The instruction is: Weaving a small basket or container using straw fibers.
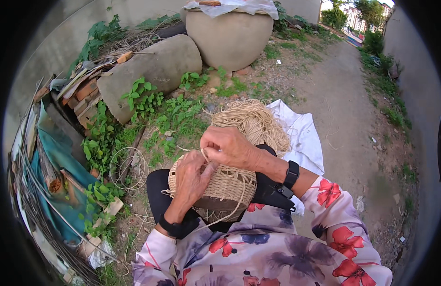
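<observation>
Your shirt (296, 252), 6 o'clock: pale pink, red and purple flower print. Your wristband (291, 174), 4 o'clock: black. Your basket (230, 178), 6 o'clock near centre: tan weave, brown lower part. Cord (254, 121), 1 o'clock: straw-tan. Cloth (306, 143), 3 o'clock: white. Tarp (63, 152), 9 o'clock: teal. Bricks (87, 89), 10 o'clock: orange-red.

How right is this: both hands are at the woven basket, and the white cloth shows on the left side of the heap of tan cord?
One side is wrong: in the head view, the white cloth shows on the right side of the heap of tan cord. The left hand and right hand are indeed at the woven basket.
</observation>
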`<state>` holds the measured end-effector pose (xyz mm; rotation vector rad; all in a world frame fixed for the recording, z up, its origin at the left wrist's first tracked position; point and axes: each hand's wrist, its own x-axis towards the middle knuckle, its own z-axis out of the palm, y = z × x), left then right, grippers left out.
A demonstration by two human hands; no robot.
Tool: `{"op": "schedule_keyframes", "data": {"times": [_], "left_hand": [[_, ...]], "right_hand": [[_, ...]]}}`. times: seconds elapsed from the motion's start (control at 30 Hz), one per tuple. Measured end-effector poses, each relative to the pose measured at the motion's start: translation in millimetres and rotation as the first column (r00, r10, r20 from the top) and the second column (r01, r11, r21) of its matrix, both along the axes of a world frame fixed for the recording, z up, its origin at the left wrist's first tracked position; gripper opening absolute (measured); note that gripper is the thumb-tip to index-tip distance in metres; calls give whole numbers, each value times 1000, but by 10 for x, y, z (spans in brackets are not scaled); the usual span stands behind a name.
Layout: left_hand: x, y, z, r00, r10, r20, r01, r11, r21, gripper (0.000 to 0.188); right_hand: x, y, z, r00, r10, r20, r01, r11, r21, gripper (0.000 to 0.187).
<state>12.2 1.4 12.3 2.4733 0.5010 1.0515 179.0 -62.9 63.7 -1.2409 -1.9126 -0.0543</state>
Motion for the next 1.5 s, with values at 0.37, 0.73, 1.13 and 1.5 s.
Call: {"op": "schedule_keyframes", "data": {"times": [0.37, 0.73, 1.13, 1.5], "left_hand": [[-172, -102, -144, 826, 244, 508, 284, 598, -749, 30], [-775, 362, 146, 668, 400, 627, 470, 426, -773, 24], [-1277, 545, 688, 961, 275, -25, -276, 958, -75, 21], [-519, -193, 496, 983, 35, -180, -35, 999, 2, 11]], "right_hand": [[27, -440, -937, 760, -490, -426, 307, 849, -430, 35], [34, -345, -564, 888, -259, -380, 235, 966, -109, 30], [86, -407, -792, 860, -354, -367, 322, 935, -147, 29], [40, -420, -752, 836, -340, -430, 300, 940, -161, 28]]}}
